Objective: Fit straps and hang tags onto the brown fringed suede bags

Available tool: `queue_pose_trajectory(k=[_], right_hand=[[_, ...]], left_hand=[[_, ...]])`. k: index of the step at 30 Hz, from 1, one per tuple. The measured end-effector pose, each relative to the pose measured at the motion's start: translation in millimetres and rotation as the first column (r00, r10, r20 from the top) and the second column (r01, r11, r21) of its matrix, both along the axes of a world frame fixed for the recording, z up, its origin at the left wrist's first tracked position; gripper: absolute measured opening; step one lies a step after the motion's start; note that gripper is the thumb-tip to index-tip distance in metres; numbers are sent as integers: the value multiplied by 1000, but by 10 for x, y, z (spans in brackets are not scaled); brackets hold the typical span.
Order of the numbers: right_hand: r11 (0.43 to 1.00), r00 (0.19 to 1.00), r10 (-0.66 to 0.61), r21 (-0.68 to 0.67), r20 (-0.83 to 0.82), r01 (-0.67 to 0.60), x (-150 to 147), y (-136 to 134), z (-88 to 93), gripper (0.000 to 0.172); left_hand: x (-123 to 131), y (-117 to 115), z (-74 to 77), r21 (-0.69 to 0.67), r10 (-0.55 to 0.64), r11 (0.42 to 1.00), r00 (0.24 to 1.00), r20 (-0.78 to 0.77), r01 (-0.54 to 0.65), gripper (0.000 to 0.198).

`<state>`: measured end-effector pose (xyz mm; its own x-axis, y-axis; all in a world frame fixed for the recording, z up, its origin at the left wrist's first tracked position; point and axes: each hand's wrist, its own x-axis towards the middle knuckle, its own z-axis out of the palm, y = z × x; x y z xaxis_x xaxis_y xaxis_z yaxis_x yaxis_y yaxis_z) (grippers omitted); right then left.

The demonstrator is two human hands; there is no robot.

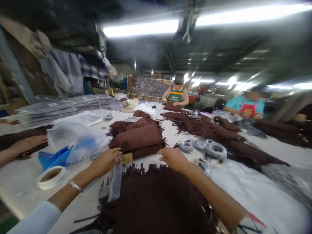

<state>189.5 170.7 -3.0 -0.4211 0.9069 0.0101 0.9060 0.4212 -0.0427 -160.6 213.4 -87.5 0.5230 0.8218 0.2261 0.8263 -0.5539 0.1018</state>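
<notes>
My left hand point(106, 161), with a silver bangle at its wrist, has its fingers closed at the left end of a small tan tag point(126, 158). Just below it, a clear plastic strip point(115, 182) lies on the table. On the other side, my right hand point(175, 159) reaches in with its fingers partly bent and apart, by the lower right corner of a folded dark brown fringed bag point(137, 138). That bag lies flat ahead of both hands. Closer to me, beneath my right forearm, spreads another dark brown fringed piece point(156, 200).
A tape roll point(51, 177), blue plastic point(55, 157) and a clear bag point(80, 139) lie left, near another person's hand point(30, 144). Coiled grey straps point(215, 150) and brown fringed pieces point(204, 128) lie right. Two people work across the table.
</notes>
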Motion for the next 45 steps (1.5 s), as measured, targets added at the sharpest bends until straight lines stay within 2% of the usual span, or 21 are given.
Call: queue_pose_trajectory(k=[2,4,6,9,11,14,16,18,22,25,28,31,34,36,38,40,41,42,43,44,45], right_hand=[[998,1000,-17,-56,-10,16,201,-317,36,31],[993,1000,-10,-120,-15,8,348,-682,74,30],[984,999,22,-174,-43,-30,425,-1056,46,37],[980,992,98,-166,-74,-109,444,-1515,-124,55],[985,991,129,-113,-41,-133,449,-1696,-251,54],[990,992,124,-67,-4,-124,516,-1811,-352,43],[992,993,115,-48,7,-115,580,-1852,-364,40],[994,994,106,-11,26,-106,615,-1901,-367,43],[993,993,87,78,76,-93,562,-2000,-404,35],[987,990,74,130,119,-90,502,-2058,-391,20],[979,990,54,190,131,-79,512,-2136,-311,17],[969,994,15,243,104,-40,594,-2246,-265,20],[966,997,-33,260,77,12,628,-2387,-338,22],[957,997,-73,282,38,59,524,-2513,-434,29],[953,986,-111,267,-123,140,275,-2658,-541,33],[975,879,-143,87,-456,204,-103,-2782,-653,24],[983,755,-179,-90,-630,159,-321,-2819,-710,22],[952,570,-282,-301,-772,64,-545,-2833,-767,21],[857,318,-475,-513,-820,-43,-762,-2824,-822,24],[733,84,-658,-662,-749,-159,-964,-2793,-873,33],[676,-3,-721,-704,-693,-217,-1143,-2747,-916,43]], left_hand=[[101,-165,53,97,37,994,998,59,-43,34],[324,-498,195,143,-10,990,993,122,-8,34],[584,-914,276,65,-155,987,976,156,146,35],[745,-1367,138,-78,-386,916,917,96,394,39],[591,-1413,-56,-49,-366,927,926,88,371,36],[143,-1234,-243,-8,-128,992,987,94,130,33],[-75,-1175,-198,4,-26,1000,999,37,25,34],[-83,-1285,-50,25,17,1000,998,53,-19,32],[469,-1804,202,-35,-144,988,972,185,153,32],[910,-2102,242,-50,-228,969,957,180,240,31],[1063,-2244,280,-58,-245,965,957,155,256,32],[1018,-2255,356,-122,-262,950,946,193,288,28],[947,-2140,372,-234,-326,884,893,309,404,18],[919,-2025,314,-272,-328,849,856,401,452,20],[910,-1926,224,-278,-301,848,842,447,451,21],[919,-1872,140,-273,-284,858,846,452,435,22],[927,-1863,109,-270,-280,861,845,456,431,22],[936,-1862,88,-267,-276,864,844,460,428,23],[944,-1865,76,-264,-274,865,843,463,426,25],[950,-1869,72,-262,-276,865,842,464,428,25],[952,-1871,73,-262,-279,863,840,465,432,26]])
